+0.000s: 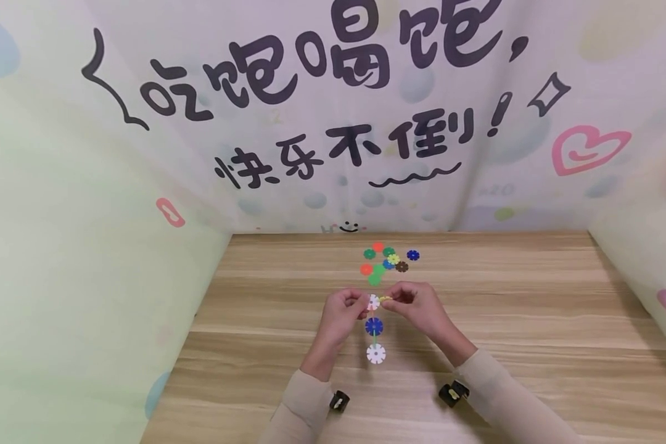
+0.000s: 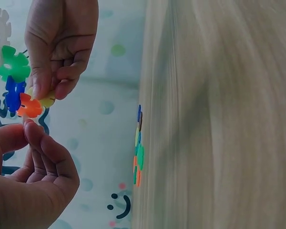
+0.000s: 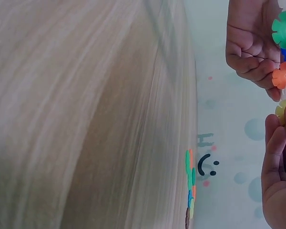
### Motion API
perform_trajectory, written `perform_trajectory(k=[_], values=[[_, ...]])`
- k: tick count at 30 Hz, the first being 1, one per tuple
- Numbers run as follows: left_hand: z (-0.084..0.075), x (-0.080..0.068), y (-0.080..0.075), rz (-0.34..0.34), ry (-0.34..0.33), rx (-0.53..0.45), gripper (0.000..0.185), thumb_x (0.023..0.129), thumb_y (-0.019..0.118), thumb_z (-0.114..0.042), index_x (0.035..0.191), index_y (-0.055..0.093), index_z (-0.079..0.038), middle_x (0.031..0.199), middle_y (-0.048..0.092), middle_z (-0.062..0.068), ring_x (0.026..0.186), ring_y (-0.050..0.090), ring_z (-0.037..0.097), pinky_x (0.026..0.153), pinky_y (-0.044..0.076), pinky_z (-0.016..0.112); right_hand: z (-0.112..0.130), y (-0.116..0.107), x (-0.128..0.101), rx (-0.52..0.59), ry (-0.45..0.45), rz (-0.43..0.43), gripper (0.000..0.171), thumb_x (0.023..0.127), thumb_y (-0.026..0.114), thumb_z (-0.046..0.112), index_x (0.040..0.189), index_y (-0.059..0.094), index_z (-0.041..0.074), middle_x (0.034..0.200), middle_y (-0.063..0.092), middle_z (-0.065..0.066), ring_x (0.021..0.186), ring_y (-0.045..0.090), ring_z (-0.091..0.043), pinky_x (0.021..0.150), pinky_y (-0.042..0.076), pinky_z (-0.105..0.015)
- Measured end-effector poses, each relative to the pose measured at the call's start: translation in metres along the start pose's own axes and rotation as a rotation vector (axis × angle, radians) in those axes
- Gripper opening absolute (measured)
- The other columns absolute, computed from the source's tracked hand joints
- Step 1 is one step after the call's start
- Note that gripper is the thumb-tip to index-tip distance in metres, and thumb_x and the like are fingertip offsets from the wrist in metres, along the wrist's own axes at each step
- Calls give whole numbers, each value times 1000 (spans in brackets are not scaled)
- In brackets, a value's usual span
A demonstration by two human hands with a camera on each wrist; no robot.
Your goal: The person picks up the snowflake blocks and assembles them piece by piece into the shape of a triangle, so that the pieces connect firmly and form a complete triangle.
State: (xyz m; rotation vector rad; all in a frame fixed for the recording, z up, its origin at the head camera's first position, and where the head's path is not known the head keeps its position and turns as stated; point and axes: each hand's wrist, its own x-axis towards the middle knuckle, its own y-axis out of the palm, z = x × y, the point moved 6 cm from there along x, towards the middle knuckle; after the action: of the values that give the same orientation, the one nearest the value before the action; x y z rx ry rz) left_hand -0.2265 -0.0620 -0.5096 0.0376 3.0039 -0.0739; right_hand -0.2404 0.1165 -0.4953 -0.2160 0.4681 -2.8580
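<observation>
My left hand (image 1: pixel 340 311) pinches a white snowflake disc (image 1: pixel 373 302) at the far end of a chain of notched plastic discs. From there the chain runs toward me through an orange disc (image 2: pixel 29 106), a blue disc (image 1: pixel 374 327) and a green disc (image 2: pixel 10 66) to another white disc (image 1: pixel 375 354). Between thumb and fingers, my right hand (image 1: pixel 422 305) holds a yellow snowflake disc (image 3: pixel 281 109) edge-on against the right side of the far white disc. Fingertips partly cover both discs. The wrist views show the chain raised over the table.
Several loose discs, among them a green disc (image 1: pixel 374 279), a brown disc (image 1: pixel 402 266) and a dark blue disc (image 1: pixel 413 254), lie on the wooden table (image 1: pixel 244 370) beyond my hands. A printed cloth backdrop (image 1: pixel 322 216) rises along its far edge, with cloth at both sides.
</observation>
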Motion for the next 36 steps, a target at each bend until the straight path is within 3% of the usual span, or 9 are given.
perform_trajectory(k=[13,28,32,36], values=[[-1,0,2,-2,-14,18,12,96,68,-13,92,70,-3,81,67,6,72,63,15,72,58,30,0,1,0,-52,-1,-43,7,84,82,15,88,76,17,82,70,3,70,59,-21,58,52,-26],[-2,2,12,100,-15,0,18,99,64,-18,103,69,-2,86,69,8,77,65,16,77,58,32,-3,-6,4,-37,-57,-21,8,86,80,15,91,75,17,84,70,3,69,57,-21,56,49,-24],[-2,3,11,101,-12,-7,19,99,63,-17,105,68,0,85,69,8,76,64,16,75,58,31,-2,-4,8,-45,-77,37,10,90,76,12,100,74,14,89,71,2,78,65,-26,63,55,-27],[-3,4,8,93,-18,-2,18,99,62,-14,105,67,2,85,68,8,76,64,15,75,58,30,-11,-6,15,-9,-34,91,20,98,65,9,118,68,7,97,71,-7,87,68,-31,72,59,-41]])
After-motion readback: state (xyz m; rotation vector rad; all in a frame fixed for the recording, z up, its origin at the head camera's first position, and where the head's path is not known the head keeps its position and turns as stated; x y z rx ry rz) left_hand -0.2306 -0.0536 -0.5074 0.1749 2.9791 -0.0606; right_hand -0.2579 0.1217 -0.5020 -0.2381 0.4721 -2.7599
